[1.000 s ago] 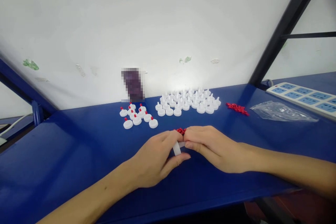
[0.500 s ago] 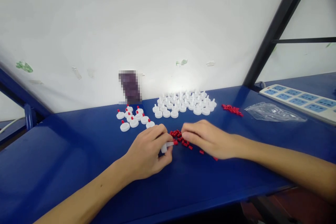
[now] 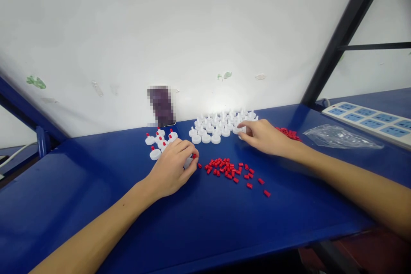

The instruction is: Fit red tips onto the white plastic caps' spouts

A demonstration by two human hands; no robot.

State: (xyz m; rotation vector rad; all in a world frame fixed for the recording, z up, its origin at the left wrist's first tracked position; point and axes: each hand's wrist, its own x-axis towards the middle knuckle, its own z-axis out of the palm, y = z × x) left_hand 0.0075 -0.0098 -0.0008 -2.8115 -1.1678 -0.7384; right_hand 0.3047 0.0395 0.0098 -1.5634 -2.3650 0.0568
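Head view: my left hand (image 3: 171,168) pinches a red-tipped white plastic cap (image 3: 187,163); my right hand (image 3: 266,138) has fingers parted beside white spouted caps (image 3: 215,139).

white nozzle caps (image 3: 215,138): smooth plastic, satin to matt; red tips (image 3: 228,175): plastic or rubber, can't tell which, slight sheen; blue tabletop (image 3: 192,231): smooth, semi-gloss; clear bag (image 3: 340,138): thin crinkled plastic film, glossy; power strip (image 3: 369,120): smooth plastic; wall (image 3: 192,30): matt, few rough patches; black post (image 3: 339,43): painted-metal look
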